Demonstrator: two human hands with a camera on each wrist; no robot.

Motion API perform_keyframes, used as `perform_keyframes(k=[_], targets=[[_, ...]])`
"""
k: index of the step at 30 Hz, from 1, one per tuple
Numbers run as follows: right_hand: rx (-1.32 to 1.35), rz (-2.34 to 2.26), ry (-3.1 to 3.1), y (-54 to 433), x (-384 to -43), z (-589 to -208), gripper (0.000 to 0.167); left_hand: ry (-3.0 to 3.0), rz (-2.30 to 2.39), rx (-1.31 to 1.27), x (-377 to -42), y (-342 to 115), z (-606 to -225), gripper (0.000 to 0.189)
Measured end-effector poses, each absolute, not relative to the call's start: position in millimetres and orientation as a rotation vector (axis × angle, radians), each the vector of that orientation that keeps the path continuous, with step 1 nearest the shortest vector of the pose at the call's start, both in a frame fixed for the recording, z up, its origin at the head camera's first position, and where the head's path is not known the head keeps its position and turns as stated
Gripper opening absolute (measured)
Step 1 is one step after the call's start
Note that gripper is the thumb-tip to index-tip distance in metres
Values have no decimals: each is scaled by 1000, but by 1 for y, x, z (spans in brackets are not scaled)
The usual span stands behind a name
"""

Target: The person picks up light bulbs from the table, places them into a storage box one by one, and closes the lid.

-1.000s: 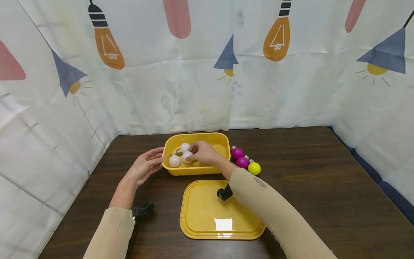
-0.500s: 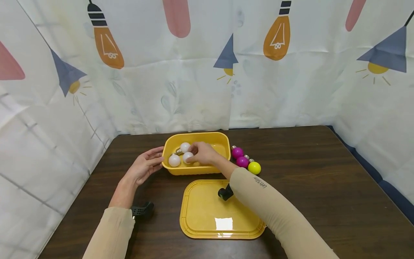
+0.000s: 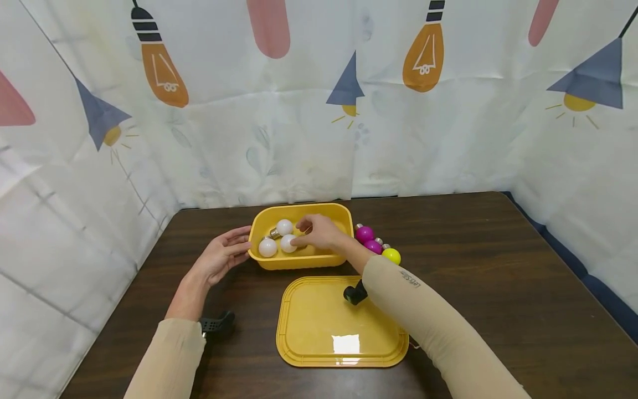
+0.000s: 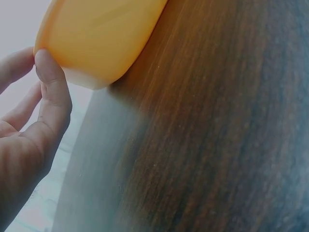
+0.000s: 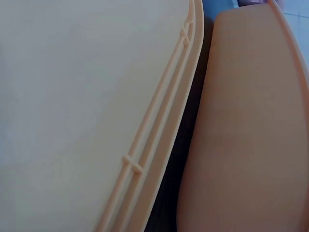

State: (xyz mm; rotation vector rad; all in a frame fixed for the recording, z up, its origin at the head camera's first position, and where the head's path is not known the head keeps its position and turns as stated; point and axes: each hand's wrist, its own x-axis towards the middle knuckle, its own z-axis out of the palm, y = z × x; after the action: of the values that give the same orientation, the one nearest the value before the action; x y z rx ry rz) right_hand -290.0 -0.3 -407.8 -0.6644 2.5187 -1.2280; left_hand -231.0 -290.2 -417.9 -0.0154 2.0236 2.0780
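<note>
A yellow plastic bin [image 3: 299, 263] stands near the table's back edge, with three white light bulbs at its left end. My left hand [image 3: 223, 258] touches the bin's left end with fairly straight fingers. In the left wrist view, the thumb and a finger of that hand [image 4: 41, 130] meet the rim of the bin [image 4: 104, 41]. My right hand [image 3: 324, 233] hovers inside the bin, thumb and forefinger apart. Its thumb tip is at the right side of the nearest white light bulb [image 3: 287, 244]; whether they touch I cannot tell. The right wrist view shows no hand.
A yellow lid [image 3: 309, 327] lies flat in front of the bin, under my right forearm. Two magenta bulbs [image 3: 365, 234] and a yellow bulb [image 3: 391, 256] lie on the dark wooden table [image 3: 498, 288] right of the bin. Printed curtains stand behind.
My right hand's thumb and forefinger have parted from the nearest white light bulb, and the hand has drawn slightly right. The bulb stays in the bin. My left hand has hardly moved.
</note>
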Motion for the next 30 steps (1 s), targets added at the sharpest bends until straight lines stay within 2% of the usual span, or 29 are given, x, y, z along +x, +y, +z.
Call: perform_keyframes(k=[30], targets=[[-867, -1494, 2503, 40, -292, -390, 42, 2039, 2069, -15, -233, -289, -423, 63]])
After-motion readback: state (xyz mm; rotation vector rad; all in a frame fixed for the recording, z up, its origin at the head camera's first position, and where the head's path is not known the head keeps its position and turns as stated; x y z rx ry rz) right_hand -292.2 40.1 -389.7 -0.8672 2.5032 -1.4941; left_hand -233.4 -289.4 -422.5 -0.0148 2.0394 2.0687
